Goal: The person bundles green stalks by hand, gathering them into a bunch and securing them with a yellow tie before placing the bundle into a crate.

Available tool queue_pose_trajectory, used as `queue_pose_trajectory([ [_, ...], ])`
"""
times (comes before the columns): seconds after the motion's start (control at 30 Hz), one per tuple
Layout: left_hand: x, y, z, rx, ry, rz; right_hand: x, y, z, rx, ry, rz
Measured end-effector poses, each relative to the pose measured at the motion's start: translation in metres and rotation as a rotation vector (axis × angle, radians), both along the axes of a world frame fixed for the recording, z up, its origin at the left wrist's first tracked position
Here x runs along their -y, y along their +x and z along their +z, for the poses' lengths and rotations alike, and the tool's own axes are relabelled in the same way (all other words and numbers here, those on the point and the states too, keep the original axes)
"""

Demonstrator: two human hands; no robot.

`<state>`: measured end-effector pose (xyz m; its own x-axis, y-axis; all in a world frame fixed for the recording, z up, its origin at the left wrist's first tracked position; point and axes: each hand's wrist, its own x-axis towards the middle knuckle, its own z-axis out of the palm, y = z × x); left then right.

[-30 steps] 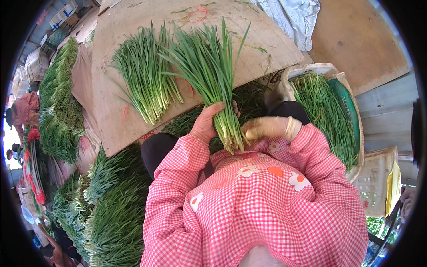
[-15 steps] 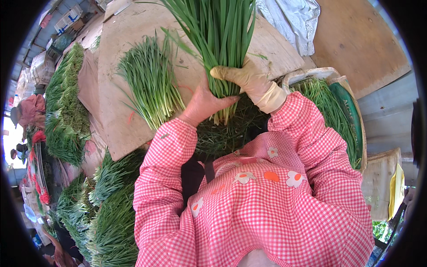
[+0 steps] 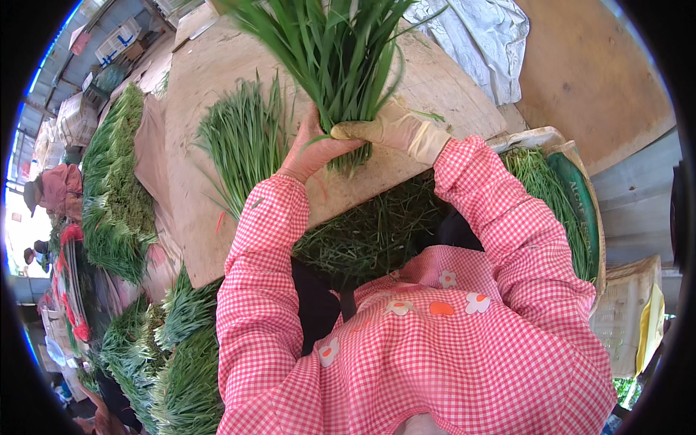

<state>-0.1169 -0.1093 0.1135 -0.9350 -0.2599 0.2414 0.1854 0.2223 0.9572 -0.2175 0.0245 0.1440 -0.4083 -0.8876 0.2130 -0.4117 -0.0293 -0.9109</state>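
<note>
A thick upright bunch of garlic chives (image 3: 337, 65) stands over the wooden board, its long flat leaves fanning out past the top edge of the view. My left hand (image 3: 310, 148), bare, is closed round the lower stems from the left. On the right side my right hand (image 3: 395, 130), in a pale yellowish glove, also grips the stems, its thumb reaching across to the left hand. Short stem ends show just beneath the hands. Left of them lies a second, thinner-leaved bunch of chives (image 3: 243, 138) on the board, its root ends partly hidden by my left forearm.
The wooden board (image 3: 196, 239) spans the front, with leaf scraps (image 3: 370, 232) below its near edge. Piles of chives (image 3: 119, 181) line the left, with more heaps (image 3: 185, 370) nearer. A sack of greens (image 3: 547, 188) stands at right. A silvery cloth (image 3: 486, 43) lies beyond.
Both hands and the bunch have shifted slightly left. My hands are closer together round the stems, and less stem shows below them. The leaves spread wider and the view has tilted a little.
</note>
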Motion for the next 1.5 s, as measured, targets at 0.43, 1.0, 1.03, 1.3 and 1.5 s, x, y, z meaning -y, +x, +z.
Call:
queue_pose_trajectory([
  [0.43,0.004,0.002,0.018,-0.255,0.477,0.397,0.032,0.014,0.062,-0.188,0.164,-0.022],
  [1.0,-0.017,0.145,0.0,-0.24,1.161,0.65,-0.089,0.105,-0.043,-0.749,-0.215,-0.223],
  [1.03,-0.018,0.15,-0.006,-0.241,1.196,0.638,-0.091,0.108,-0.04,-0.492,-0.27,-0.14],
  [1.3,-0.03,0.166,-0.015,-0.307,1.177,0.587,-0.12,0.11,-0.061,0.468,-0.312,-0.332],
  [1.5,-0.027,0.171,-0.019,-0.298,1.129,0.57,-0.152,0.06,-0.073,0.531,-0.105,-0.415],
])
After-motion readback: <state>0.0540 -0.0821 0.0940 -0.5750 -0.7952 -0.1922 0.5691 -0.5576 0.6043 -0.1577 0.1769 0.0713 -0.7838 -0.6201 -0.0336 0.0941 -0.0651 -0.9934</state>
